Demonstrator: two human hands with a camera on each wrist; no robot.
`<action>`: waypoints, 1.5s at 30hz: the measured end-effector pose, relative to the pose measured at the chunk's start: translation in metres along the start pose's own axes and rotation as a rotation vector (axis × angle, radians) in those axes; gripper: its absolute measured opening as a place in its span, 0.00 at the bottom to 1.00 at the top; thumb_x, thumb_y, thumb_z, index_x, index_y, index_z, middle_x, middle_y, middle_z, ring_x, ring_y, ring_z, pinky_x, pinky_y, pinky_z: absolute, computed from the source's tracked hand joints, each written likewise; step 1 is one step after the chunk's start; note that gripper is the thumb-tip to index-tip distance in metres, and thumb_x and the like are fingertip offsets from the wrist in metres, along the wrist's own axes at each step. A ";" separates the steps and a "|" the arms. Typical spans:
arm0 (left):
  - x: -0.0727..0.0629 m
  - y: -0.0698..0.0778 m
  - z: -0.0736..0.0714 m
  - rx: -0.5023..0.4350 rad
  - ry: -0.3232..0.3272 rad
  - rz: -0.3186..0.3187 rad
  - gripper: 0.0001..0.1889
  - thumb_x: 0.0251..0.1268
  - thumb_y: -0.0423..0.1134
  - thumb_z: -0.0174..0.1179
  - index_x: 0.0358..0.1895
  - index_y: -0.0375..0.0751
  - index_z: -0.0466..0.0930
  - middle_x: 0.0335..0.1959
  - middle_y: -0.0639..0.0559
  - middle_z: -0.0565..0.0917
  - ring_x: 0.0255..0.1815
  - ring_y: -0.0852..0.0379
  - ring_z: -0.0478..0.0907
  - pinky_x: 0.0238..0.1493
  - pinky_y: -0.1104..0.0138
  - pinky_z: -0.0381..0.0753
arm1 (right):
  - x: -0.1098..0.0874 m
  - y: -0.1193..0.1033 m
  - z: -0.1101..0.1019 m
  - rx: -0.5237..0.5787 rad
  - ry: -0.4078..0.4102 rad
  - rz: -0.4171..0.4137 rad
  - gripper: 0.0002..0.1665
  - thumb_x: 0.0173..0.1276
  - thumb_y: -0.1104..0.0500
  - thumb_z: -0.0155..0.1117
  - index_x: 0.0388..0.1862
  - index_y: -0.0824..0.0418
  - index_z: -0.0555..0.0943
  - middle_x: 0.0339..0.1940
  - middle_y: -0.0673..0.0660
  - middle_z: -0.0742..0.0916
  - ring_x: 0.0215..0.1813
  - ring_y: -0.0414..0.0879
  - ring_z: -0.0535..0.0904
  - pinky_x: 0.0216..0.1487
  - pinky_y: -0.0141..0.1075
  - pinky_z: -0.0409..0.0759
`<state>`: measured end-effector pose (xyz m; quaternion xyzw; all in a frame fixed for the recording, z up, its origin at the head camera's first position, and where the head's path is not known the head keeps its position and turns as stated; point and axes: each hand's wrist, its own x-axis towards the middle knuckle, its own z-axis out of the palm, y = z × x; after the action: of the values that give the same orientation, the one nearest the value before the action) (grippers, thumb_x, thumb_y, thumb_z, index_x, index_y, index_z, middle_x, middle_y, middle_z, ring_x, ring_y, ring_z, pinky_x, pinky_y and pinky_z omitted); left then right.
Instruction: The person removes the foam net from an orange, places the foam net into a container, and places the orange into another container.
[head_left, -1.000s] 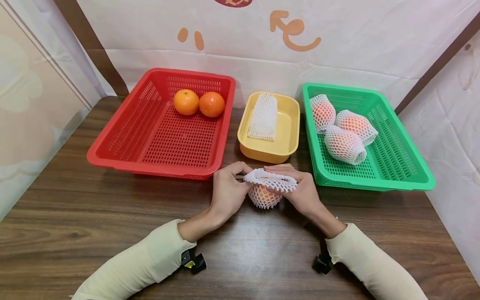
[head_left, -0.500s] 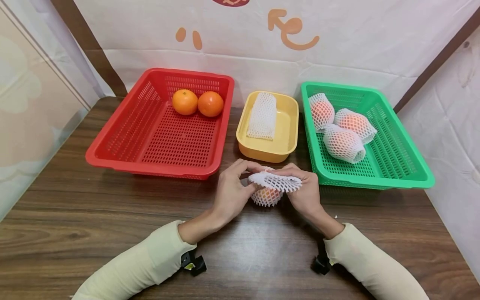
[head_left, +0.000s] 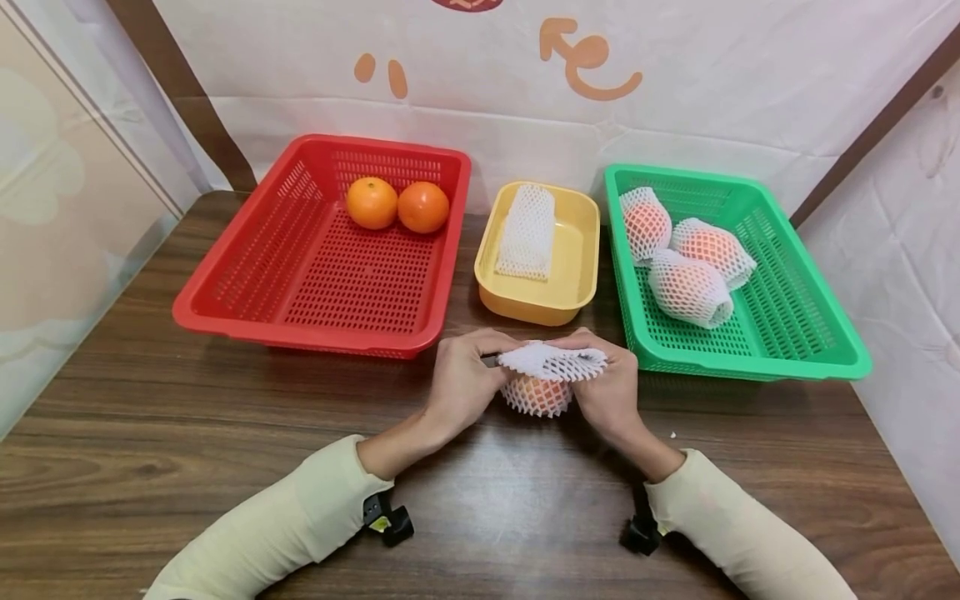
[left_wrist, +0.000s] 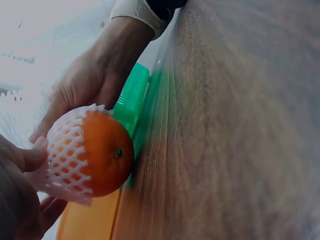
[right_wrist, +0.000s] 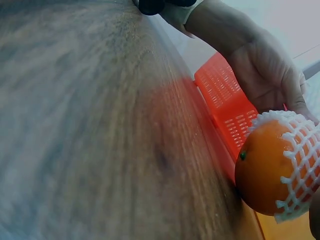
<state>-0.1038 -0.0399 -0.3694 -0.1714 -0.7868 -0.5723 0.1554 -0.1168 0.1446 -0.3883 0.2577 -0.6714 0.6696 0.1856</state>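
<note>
An orange (left_wrist: 111,152) sits partly inside a white foam fruit net (head_left: 553,363), between my two hands over the table. The net covers one side of the orange; its green stem end is bare in both wrist views. My left hand (head_left: 467,379) pinches the left side of the net, thumb toward me. On the other side my right hand (head_left: 611,385) grips the net's right edge. The net's upper end stands wide and spread above the fruit. Some of the fingers are hidden behind the net in the head view.
A red basket (head_left: 315,337) at the left holds two bare oranges (head_left: 397,205). Behind the hands, a yellow bin (head_left: 577,250) contains flat foam netting (head_left: 527,233). At the right, a green basket (head_left: 810,367) holds three netted fruits (head_left: 688,287).
Both hands, with the net and orange, have shifted slightly to the right. The left fingers have come closer over the net's top. The baskets and bin stay in place.
</note>
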 end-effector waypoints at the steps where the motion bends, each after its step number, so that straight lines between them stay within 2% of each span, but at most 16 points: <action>1: 0.000 0.000 0.000 0.006 0.016 0.005 0.11 0.44 0.21 0.68 0.31 0.38 0.89 0.30 0.54 0.86 0.35 0.62 0.82 0.40 0.69 0.80 | 0.001 0.000 0.000 -0.009 -0.013 0.009 0.11 0.54 0.81 0.61 0.35 0.74 0.84 0.31 0.61 0.86 0.36 0.47 0.80 0.37 0.33 0.78; 7: 0.000 -0.002 0.001 0.051 0.111 0.046 0.08 0.44 0.23 0.69 0.28 0.39 0.89 0.27 0.53 0.86 0.32 0.61 0.82 0.38 0.67 0.79 | 0.002 -0.007 -0.003 -0.024 -0.119 0.127 0.21 0.55 0.82 0.60 0.49 0.75 0.79 0.47 0.68 0.82 0.51 0.48 0.77 0.46 0.30 0.76; 10: -0.001 -0.003 0.002 0.045 0.135 0.071 0.08 0.45 0.23 0.70 0.28 0.39 0.88 0.27 0.53 0.86 0.32 0.61 0.82 0.38 0.66 0.79 | 0.002 -0.015 -0.002 -0.039 -0.150 0.177 0.21 0.57 0.81 0.59 0.51 0.78 0.76 0.50 0.71 0.81 0.52 0.45 0.77 0.47 0.29 0.76; 13: -0.001 -0.005 0.004 0.025 0.165 0.112 0.10 0.43 0.21 0.67 0.28 0.38 0.88 0.27 0.52 0.86 0.32 0.61 0.82 0.36 0.64 0.80 | 0.004 -0.021 -0.001 -0.095 -0.147 0.156 0.17 0.56 0.80 0.60 0.47 0.78 0.79 0.45 0.70 0.83 0.45 0.41 0.80 0.42 0.29 0.77; 16: -0.002 -0.007 0.004 -0.001 0.183 0.158 0.14 0.40 0.17 0.61 0.29 0.37 0.88 0.28 0.52 0.86 0.32 0.59 0.82 0.36 0.64 0.80 | 0.004 -0.019 0.000 -0.126 -0.115 0.067 0.13 0.54 0.81 0.62 0.40 0.77 0.82 0.38 0.69 0.85 0.40 0.42 0.81 0.39 0.31 0.77; 18: -0.002 -0.007 0.004 -0.012 0.175 0.177 0.16 0.40 0.16 0.60 0.30 0.37 0.87 0.28 0.53 0.86 0.32 0.58 0.81 0.35 0.65 0.79 | 0.004 -0.013 -0.001 -0.116 -0.095 0.008 0.12 0.53 0.81 0.63 0.38 0.76 0.83 0.35 0.68 0.86 0.38 0.45 0.81 0.39 0.32 0.77; 21: -0.002 -0.007 0.003 -0.009 0.123 0.171 0.14 0.45 0.18 0.64 0.34 0.38 0.87 0.31 0.54 0.85 0.33 0.59 0.80 0.35 0.66 0.78 | 0.001 -0.003 -0.003 -0.093 -0.060 -0.039 0.11 0.53 0.82 0.63 0.35 0.75 0.84 0.32 0.65 0.86 0.38 0.46 0.81 0.40 0.33 0.77; 24: -0.002 -0.004 0.001 0.034 0.047 0.163 0.13 0.48 0.26 0.72 0.40 0.38 0.86 0.36 0.54 0.83 0.37 0.61 0.78 0.37 0.66 0.77 | -0.001 0.004 -0.003 -0.082 -0.029 -0.056 0.08 0.55 0.79 0.64 0.33 0.73 0.84 0.30 0.62 0.86 0.35 0.45 0.81 0.38 0.33 0.78; 27: -0.002 -0.001 0.000 0.091 -0.013 0.159 0.19 0.45 0.34 0.75 0.44 0.39 0.85 0.40 0.54 0.82 0.41 0.63 0.77 0.40 0.67 0.77 | -0.003 0.006 -0.003 -0.077 -0.011 -0.065 0.06 0.56 0.77 0.64 0.32 0.72 0.84 0.28 0.62 0.86 0.33 0.44 0.81 0.36 0.33 0.78; 35: 0.000 0.004 -0.002 0.167 -0.087 0.097 0.19 0.37 0.43 0.78 0.36 0.42 0.87 0.37 0.56 0.82 0.41 0.61 0.77 0.42 0.66 0.75 | -0.002 0.004 -0.001 -0.084 -0.011 -0.066 0.06 0.57 0.77 0.64 0.33 0.72 0.84 0.29 0.59 0.86 0.34 0.45 0.81 0.36 0.34 0.78; 38: 0.000 0.005 -0.003 0.176 -0.072 0.112 0.17 0.37 0.40 0.79 0.35 0.41 0.88 0.36 0.56 0.82 0.40 0.61 0.77 0.40 0.67 0.76 | -0.001 0.004 -0.001 -0.068 -0.025 -0.069 0.09 0.56 0.79 0.64 0.35 0.73 0.83 0.31 0.58 0.86 0.36 0.46 0.82 0.38 0.34 0.78; 40: 0.001 0.004 -0.003 0.161 -0.037 0.131 0.14 0.38 0.35 0.78 0.34 0.40 0.88 0.34 0.54 0.83 0.39 0.61 0.78 0.39 0.68 0.77 | 0.001 -0.004 0.002 -0.074 -0.045 -0.067 0.11 0.54 0.81 0.63 0.37 0.74 0.83 0.34 0.62 0.86 0.40 0.47 0.81 0.41 0.33 0.78; 45: 0.002 -0.002 -0.003 0.098 0.060 0.184 0.11 0.42 0.20 0.70 0.30 0.37 0.88 0.31 0.51 0.84 0.36 0.60 0.79 0.39 0.69 0.79 | 0.002 -0.009 0.001 -0.074 -0.177 0.025 0.24 0.53 0.81 0.63 0.51 0.73 0.78 0.49 0.66 0.82 0.53 0.52 0.76 0.52 0.33 0.75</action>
<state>-0.1063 -0.0426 -0.3692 -0.2178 -0.7899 -0.5213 0.2386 -0.1125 0.1441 -0.3800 0.3004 -0.7126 0.6213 0.1265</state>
